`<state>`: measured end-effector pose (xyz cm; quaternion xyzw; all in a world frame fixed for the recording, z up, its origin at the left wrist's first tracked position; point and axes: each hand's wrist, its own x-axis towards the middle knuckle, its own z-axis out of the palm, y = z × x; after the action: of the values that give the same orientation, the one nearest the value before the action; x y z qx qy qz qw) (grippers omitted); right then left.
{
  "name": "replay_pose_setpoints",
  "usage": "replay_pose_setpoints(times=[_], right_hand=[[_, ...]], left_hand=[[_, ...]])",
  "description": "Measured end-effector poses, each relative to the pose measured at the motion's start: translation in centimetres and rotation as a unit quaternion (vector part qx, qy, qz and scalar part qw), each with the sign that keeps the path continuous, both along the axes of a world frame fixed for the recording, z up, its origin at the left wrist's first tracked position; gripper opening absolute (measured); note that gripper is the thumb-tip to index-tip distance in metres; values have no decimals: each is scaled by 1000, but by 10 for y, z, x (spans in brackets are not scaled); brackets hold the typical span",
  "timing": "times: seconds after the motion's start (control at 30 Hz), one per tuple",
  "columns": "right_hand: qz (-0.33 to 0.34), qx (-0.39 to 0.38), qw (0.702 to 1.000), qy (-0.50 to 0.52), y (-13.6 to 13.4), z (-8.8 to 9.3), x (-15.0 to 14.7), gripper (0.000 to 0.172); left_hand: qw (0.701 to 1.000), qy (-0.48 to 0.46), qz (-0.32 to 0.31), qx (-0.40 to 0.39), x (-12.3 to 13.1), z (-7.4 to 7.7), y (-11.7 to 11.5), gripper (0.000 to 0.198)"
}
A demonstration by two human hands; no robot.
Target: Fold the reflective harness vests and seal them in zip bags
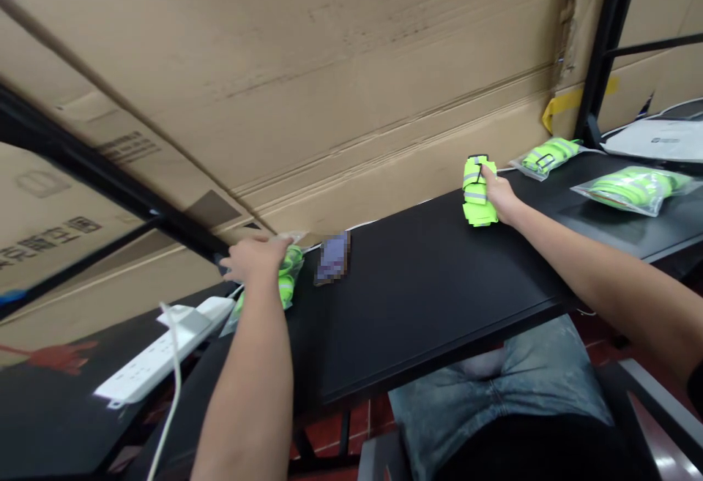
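Note:
My right hand (499, 197) grips a folded neon-yellow reflective safety vest (477, 192), which stands on end on the black table (428, 298). At the far side of the table, my left hand (253, 260) closes over the top of a clear plastic bag holding neon-yellow reflective material (288, 280). Much of that bag is hidden behind my left hand and wrist. Two more bagged neon vests lie to the right, one (546, 157) near the back edge and one (631, 189) nearer the table's right end.
A blurred phone (332, 258) lies on the table near my left hand. A white power strip (159, 353) with a cable sits at the left. Large cardboard sheets (307, 78) stand behind the table. A white package (656, 139) lies at the far right.

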<state>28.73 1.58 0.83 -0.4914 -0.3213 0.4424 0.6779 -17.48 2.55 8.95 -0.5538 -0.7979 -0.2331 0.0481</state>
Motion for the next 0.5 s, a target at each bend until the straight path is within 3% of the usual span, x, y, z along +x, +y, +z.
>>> replay_pose_setpoints(times=[0.1, 0.23, 0.37, 0.5], right_hand=[[16, 4, 1000, 2, -6, 1, -6, 40], [33, -3, 999, -3, -12, 3, -11, 42], [52, -16, 999, -6, -18, 11, -13, 42], [103, -19, 994, -14, -34, 21, -20, 39]], left_hand=[[993, -31, 92, 69, 10, -8, -5, 26], [979, -71, 81, 174, 24, -3, -18, 8], [952, -91, -2, 293, 58, 1, -34, 5], [930, -115, -187, 295, 132, -23, -60, 4]])
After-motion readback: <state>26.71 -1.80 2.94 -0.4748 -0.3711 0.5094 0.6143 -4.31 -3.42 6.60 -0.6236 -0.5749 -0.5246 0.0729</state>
